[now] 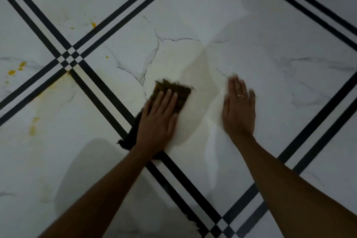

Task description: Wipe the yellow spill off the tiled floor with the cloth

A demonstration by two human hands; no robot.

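Observation:
My left hand (157,120) lies flat with straight fingers on a dark brown cloth (180,93), pressing it onto the white marble floor tile (270,48). The cloth shows beyond the fingertips and to the left of the palm. A pale yellowish wet smear (195,67) spreads over the tile just beyond the cloth. My right hand (239,108) rests flat on the tile to the right, fingers straight, a ring on one finger. Yellow spill drops (11,72) and streaks (33,127) lie on the tiles to the left, with small drops (93,24) farther up.
Double black stripes (116,100) border the tiles and cross at the upper left (68,58) and the lower right (224,222). Thin dark veins (154,52) run through the marble. A shadow falls on the floor below my left arm.

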